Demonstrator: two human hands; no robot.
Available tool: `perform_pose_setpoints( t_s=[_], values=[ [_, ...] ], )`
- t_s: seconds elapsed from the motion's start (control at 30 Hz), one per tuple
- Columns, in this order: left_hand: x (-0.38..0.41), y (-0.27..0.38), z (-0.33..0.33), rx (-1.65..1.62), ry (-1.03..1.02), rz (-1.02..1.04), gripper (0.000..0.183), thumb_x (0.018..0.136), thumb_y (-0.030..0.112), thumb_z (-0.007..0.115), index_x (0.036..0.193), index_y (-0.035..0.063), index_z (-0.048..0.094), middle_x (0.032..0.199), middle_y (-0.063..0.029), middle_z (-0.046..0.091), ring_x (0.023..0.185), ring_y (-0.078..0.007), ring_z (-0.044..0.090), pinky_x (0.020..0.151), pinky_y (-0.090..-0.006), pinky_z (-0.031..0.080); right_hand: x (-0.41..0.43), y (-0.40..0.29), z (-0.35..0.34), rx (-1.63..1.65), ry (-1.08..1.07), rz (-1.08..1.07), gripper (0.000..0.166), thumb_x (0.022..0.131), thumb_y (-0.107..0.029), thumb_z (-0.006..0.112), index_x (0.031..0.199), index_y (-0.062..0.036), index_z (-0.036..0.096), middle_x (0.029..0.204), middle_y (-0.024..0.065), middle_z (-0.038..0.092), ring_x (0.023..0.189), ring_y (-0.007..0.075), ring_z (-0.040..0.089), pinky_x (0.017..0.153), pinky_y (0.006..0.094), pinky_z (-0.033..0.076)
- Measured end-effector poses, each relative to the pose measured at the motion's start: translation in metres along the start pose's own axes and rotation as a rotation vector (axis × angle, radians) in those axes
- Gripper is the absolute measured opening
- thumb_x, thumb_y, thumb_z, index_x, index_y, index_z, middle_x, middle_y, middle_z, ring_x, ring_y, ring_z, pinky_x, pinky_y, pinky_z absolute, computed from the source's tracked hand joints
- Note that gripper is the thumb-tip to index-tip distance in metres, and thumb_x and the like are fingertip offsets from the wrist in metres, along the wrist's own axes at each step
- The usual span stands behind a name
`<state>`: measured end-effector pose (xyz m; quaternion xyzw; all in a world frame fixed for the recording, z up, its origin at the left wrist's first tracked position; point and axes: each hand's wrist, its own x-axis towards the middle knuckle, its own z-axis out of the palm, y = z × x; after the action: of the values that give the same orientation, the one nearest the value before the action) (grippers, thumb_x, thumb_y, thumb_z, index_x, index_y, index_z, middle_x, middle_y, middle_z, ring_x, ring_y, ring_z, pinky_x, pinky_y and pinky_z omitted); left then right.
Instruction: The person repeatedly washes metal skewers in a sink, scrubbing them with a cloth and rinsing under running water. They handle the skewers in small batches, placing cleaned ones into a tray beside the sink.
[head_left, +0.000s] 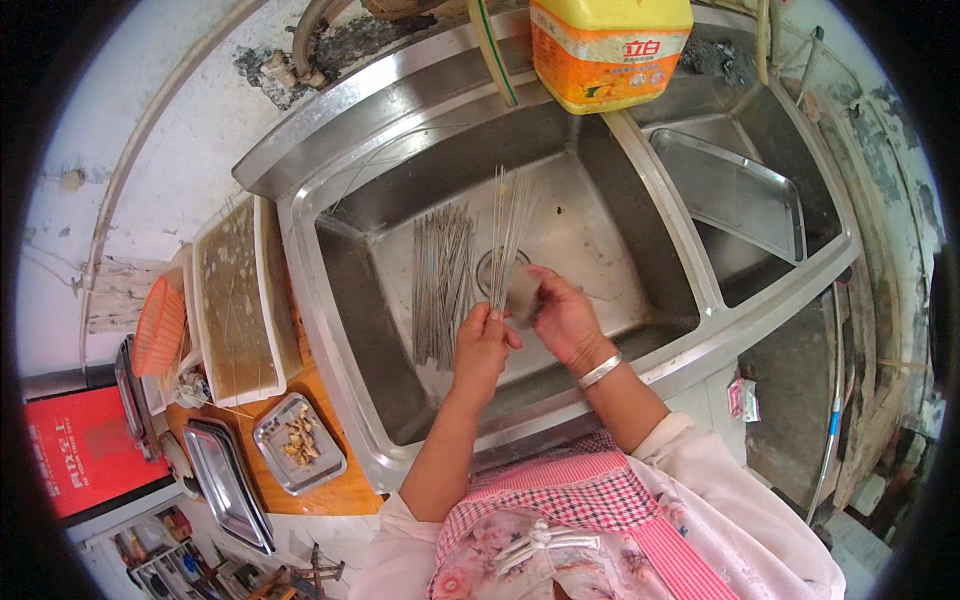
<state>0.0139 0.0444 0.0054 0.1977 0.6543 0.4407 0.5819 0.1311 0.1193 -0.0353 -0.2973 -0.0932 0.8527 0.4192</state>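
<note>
My left hand (480, 352) grips a bundle of thin metal skewers (507, 232) near their lower ends. The skewers point up and away from me, fanning apart at the top. In my right hand (568, 315) is a greyish pad (523, 295), blurred, close against the right side of the bundle; whether it touches the skewers I cannot tell. Both hands are over the large basin of a stainless steel sink (622, 277). To the left of the bundle, a pile of similar skewers (442, 285) lies on the basin floor. A round drain (484, 274) shows partly behind the held skewers.
A yellow detergent jug (611, 56) stands at the sink's back, beside a hose (493, 52). The smaller right basin holds a tilted metal tray (731, 191). At left are a white-rimmed tub of murky water (234, 300), an orange basket (160, 328) and a tray of knobbly tan pieces (330, 469).
</note>
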Motion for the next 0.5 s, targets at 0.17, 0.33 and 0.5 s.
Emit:
perform_pose_setpoints(
  t_s=[0.17, 0.33, 0.5],
  values=[
    [0.015, -0.020, 0.009, 0.082, 0.039, -0.014, 0.017, 0.091, 0.020, 0.039, 0.090, 0.0064, 0.050, 0.061, -0.0001, 0.045, 0.043, -0.0036, 0.031, 0.033, -0.0200, 0.021, -0.004, 0.041, -0.001, -0.104, 0.162, -0.048, 0.019, 0.080, -0.006, 0.054, 0.098, -0.0025, 0.050, 0.089, 0.0079, 0.055, 0.078, 0.0168, 0.054, 0.065, 0.0285, 0.045],
    [-0.005, -0.037, 0.006, 0.448, 0.064, 0.144, 0.022, 0.089, 0.018, 0.039, 0.081, 0.0006, 0.051, 0.068, -0.0110, 0.051, 0.060, -0.0190, 0.046, 0.057, -0.0318, 0.036, 0.016, 0.026, -0.002, -0.405, 0.231, -0.079, 0.020, 0.077, -0.004, 0.054, 0.096, -0.0003, 0.050, 0.082, 0.0056, 0.056, 0.070, 0.0153, 0.053, 0.063, 0.0273, 0.044],
    [-0.014, -0.034, -0.001, 0.611, 0.053, 0.061, 0.026, 0.088, 0.019, 0.039, 0.077, -0.0011, 0.051, 0.071, -0.0170, 0.054, 0.068, -0.0280, 0.052, 0.067, -0.0369, 0.041, 0.025, 0.019, 0.010, -0.247, 0.383, -0.081, 0.009, 0.077, -0.006, 0.054, 0.084, -0.0020, 0.054, 0.077, 0.0030, 0.054, 0.068, 0.0137, 0.051, 0.061, 0.0277, 0.043]
  ],
)
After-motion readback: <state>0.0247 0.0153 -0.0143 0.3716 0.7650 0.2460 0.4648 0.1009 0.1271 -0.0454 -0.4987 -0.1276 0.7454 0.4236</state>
